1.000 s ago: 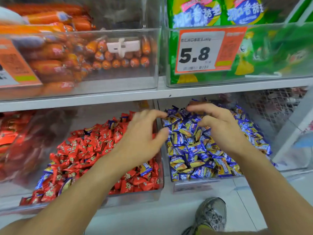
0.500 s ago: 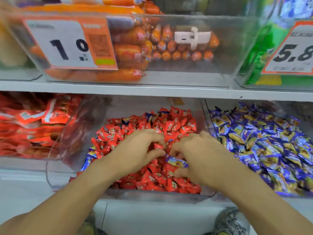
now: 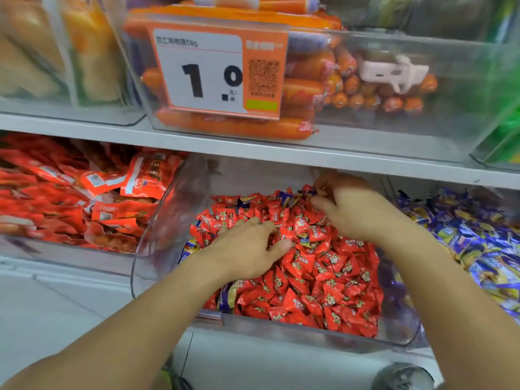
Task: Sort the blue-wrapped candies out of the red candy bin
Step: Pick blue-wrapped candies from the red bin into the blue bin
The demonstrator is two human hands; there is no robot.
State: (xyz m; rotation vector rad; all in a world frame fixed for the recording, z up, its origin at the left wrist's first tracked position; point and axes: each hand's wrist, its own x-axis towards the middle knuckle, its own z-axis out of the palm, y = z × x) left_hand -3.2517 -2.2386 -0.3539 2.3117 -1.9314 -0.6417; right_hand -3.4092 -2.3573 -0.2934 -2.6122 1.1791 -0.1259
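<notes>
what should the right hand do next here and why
Probably lift the right hand and carry it over to the blue candy bin on its right. Its fingers are curled at the back of the red candy bin, and a blue-wrapped candy shows at the fingertips, though blur hides how firm the grip is. More blue wrappers remain near the front.

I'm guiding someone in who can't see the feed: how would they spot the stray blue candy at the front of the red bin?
Start at the clear plastic bin of red-wrapped candies on the lower shelf. Look at its front edge, left of centre, just under the left forearm. The blue-and-gold wrapped candy lies there, the only dark wrapper among bright red ones.
</notes>
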